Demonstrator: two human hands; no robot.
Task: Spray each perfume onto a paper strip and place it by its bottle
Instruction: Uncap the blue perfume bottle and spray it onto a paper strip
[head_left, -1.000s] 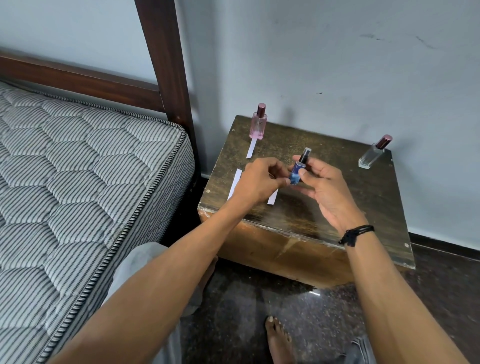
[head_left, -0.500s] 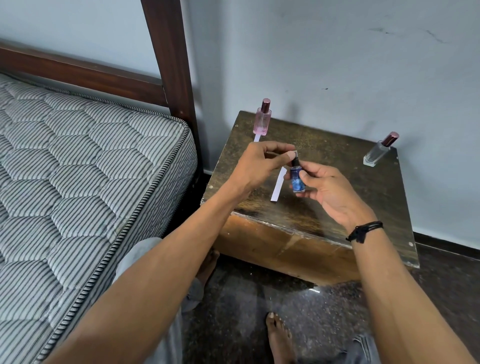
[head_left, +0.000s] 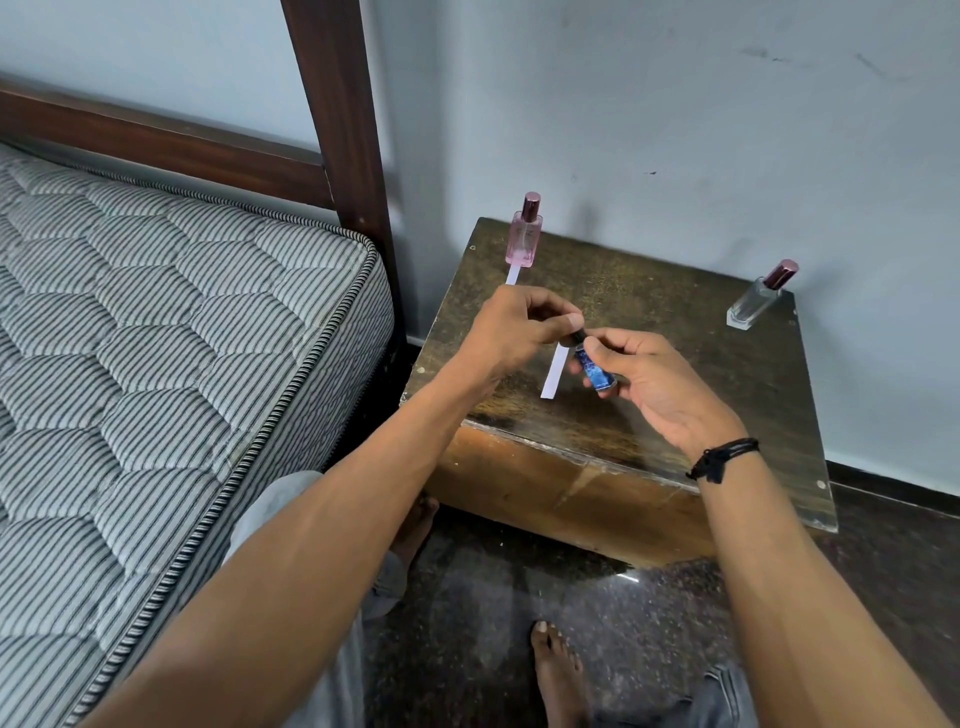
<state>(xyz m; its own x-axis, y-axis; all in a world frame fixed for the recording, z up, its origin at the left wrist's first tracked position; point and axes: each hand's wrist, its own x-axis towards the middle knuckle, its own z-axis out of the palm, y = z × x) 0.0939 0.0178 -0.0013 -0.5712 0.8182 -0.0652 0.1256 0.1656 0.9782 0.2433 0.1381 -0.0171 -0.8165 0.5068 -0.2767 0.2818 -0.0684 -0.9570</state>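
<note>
Blue bottle (head_left: 595, 370) tilted in right hand (head_left: 649, 379)

The left hand (head_left: 511, 332) now holds its paper strip (head_left: 554, 370) higher against the blue bottle (head_left: 595, 370), whose top tilts left into that grip instead of right.

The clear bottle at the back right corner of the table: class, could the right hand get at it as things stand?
Probably not at once. The path across the table to the clear bottle looks free, but the right hand is holding the blue bottle, so it would likely need to put that down first.
</note>
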